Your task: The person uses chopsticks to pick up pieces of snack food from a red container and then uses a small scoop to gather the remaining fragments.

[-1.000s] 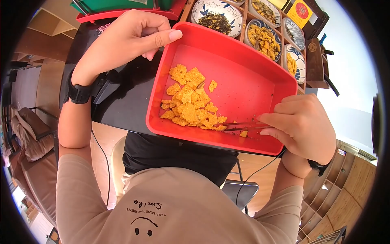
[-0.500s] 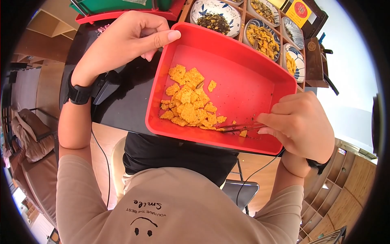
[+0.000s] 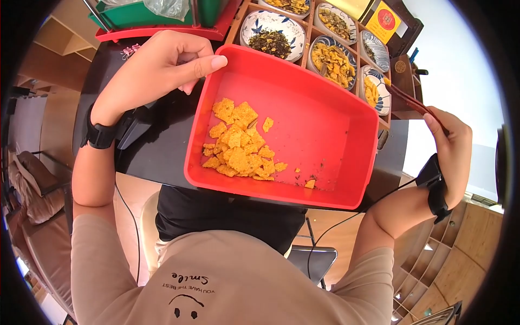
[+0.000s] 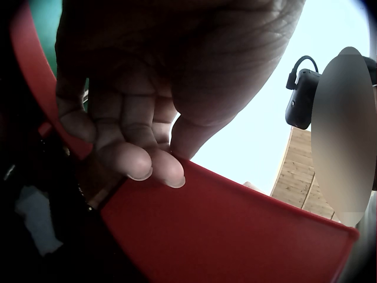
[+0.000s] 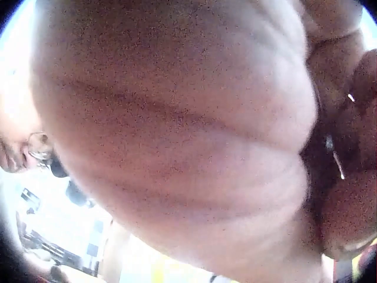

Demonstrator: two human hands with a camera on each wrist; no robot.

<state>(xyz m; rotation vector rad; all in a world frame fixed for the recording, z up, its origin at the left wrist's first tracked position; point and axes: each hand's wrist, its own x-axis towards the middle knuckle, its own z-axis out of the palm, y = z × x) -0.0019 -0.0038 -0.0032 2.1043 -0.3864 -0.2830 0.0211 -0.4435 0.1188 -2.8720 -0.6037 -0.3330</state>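
The left hand (image 3: pixel 165 65) pinches the upper left corner of a red tray (image 3: pixel 303 103), thumb over the rim; the left wrist view shows its fingertips against the red wall (image 4: pixel 224 230). Orange chip-like pieces (image 3: pixel 238 146) lie heaped in the tray's left part, with a small piece (image 3: pixel 310 184) and dark crumbs at the lower right. The right hand (image 3: pixel 452 141) holds dark red chopsticks (image 3: pixel 409 99), whose tips are at a yellow piece (image 3: pixel 387 81) beside a patterned bowl (image 3: pixel 383 101). In the right wrist view the palm (image 5: pixel 177 130) fills most of the picture.
Behind the tray, a wooden compartment box (image 3: pixel 309 32) holds several patterned bowls with dried yellow and dark bits. A green bin (image 3: pixel 127 15) stands on a red base at the back left. A brown box (image 3: pixel 402 70) stands at the right, and a cable hangs near the right arm.
The right hand has moved out of the tray, up and to the right, with the chopsticks. The tray and left hand appear slightly lower and further left in the view.
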